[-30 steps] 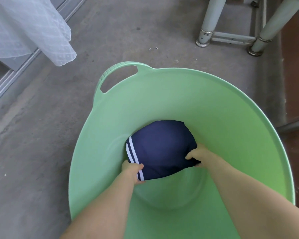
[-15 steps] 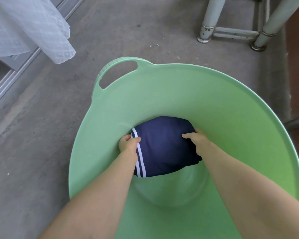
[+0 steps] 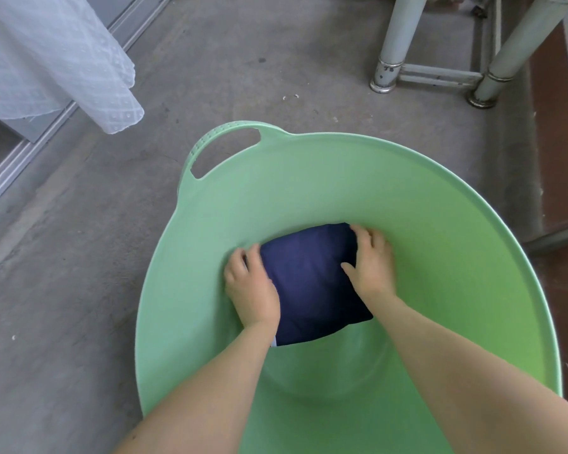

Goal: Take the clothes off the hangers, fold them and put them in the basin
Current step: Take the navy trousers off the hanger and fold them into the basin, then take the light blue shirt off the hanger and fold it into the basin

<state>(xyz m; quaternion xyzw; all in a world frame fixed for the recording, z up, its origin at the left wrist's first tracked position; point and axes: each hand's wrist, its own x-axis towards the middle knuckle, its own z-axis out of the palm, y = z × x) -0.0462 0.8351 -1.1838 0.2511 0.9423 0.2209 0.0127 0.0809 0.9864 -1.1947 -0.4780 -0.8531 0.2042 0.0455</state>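
A folded navy blue garment (image 3: 309, 283) lies inside the light green basin (image 3: 440, 224), against its far inner wall. My left hand (image 3: 251, 286) holds the garment's left edge, fingers curled at the far left corner. My right hand (image 3: 371, 263) holds the far right corner, thumb on top of the cloth and fingers bent over its edge. A small white bit of the garment shows under my left wrist. Both forearms reach down into the basin from the near side.
The basin stands on a grey concrete floor (image 3: 95, 257), handle (image 3: 220, 142) at far left. A white lacy cloth (image 3: 63, 60) hangs at upper left beside a sliding door track (image 3: 10, 172). Pale metal rack legs (image 3: 391, 60) stand at upper right.
Both hands slid from the garment's near edge to its far corners as it settled lower in the basin. The white stripes are now hidden under my left hand.
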